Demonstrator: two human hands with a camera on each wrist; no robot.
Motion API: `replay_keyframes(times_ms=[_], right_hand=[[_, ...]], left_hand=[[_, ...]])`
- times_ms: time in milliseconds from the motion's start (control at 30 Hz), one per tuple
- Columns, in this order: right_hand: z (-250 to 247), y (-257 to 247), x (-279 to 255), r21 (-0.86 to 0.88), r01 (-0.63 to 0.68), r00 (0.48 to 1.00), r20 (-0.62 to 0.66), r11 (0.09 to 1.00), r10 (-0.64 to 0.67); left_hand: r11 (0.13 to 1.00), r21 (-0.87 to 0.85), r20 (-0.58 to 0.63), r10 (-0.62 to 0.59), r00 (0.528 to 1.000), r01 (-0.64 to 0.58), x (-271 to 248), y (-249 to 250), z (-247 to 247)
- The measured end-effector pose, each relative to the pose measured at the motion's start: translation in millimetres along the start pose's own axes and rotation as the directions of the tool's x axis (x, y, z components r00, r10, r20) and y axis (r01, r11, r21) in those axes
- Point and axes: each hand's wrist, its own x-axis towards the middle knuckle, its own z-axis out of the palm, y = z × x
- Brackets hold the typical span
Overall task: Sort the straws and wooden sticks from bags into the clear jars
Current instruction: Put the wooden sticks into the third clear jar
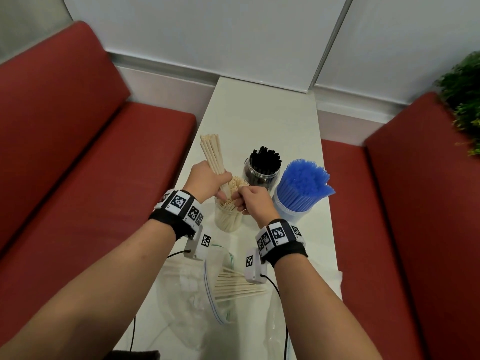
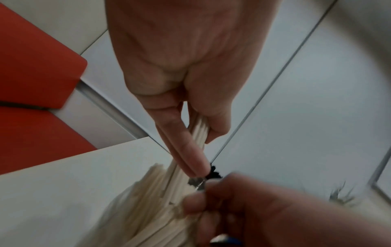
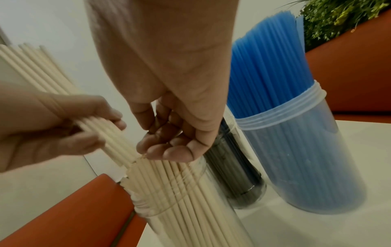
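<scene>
My left hand (image 1: pixel 211 181) grips a bundle of pale wooden sticks (image 1: pixel 211 152), tilted, with its lower ends at the mouth of a clear jar (image 1: pixel 228 220) that holds many more sticks. The left wrist view shows thumb and fingers wrapped round the bundle (image 2: pixel 198 132). My right hand (image 1: pixel 250 201) sits over the same jar (image 3: pixel 190 208), its curled fingers (image 3: pixel 169 148) resting on the stick tops, nothing plainly held. Behind stand a jar of black straws (image 1: pixel 262 167) and a jar of blue straws (image 1: pixel 298 196).
A clear zip bag (image 1: pixel 197 289) with several wooden sticks (image 1: pixel 239 288) lies on the white table (image 1: pixel 259 120) near me, beside another crumpled clear bag (image 1: pixel 278 320). Red benches (image 1: pixel 78 165) flank the narrow table. A green plant (image 1: pixel 465 100) stands at the far right.
</scene>
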Motion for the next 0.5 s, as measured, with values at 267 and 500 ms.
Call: replay_keyframes(times_ms=[267, 500], right_hand=[[-2, 0, 3, -0.021, 0.001, 1.0, -0.005, 1.0, -0.001], [-3, -1, 3, -0.027, -0.01, 1.0, 0.0, 1.0, 0.01]], left_hand=[[1.0, -0.009, -0.004, -0.027, 1.0, 0.027, 9, 9, -1], [0.999, 0.008, 0.017, -0.045, 0.999, 0.045, 13, 7, -3]])
